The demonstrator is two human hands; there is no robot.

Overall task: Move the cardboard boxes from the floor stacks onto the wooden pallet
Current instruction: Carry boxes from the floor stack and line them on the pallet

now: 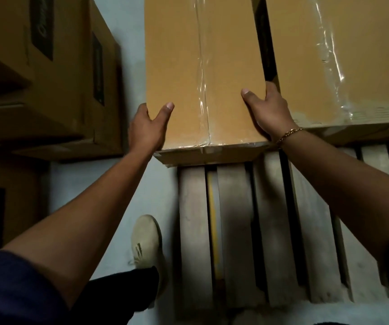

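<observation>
A: Which step is this?
B: Setting down. The pallet's [233, 231] near slats are bare. Beyond them the left hand [145, 127] and right hand [268, 111] clamp the box [202, 66] near its front corners, thumbs on top, fingers [142, 110] down its sides.
A: Where is it?
B: Overhanging the pallet's left edge, just beside a second box [329, 55]. Whether it rests fully, I can't tell.
A: Next?
B: Probably nudge it right, let go, then go to the stacks [48, 78].
</observation>
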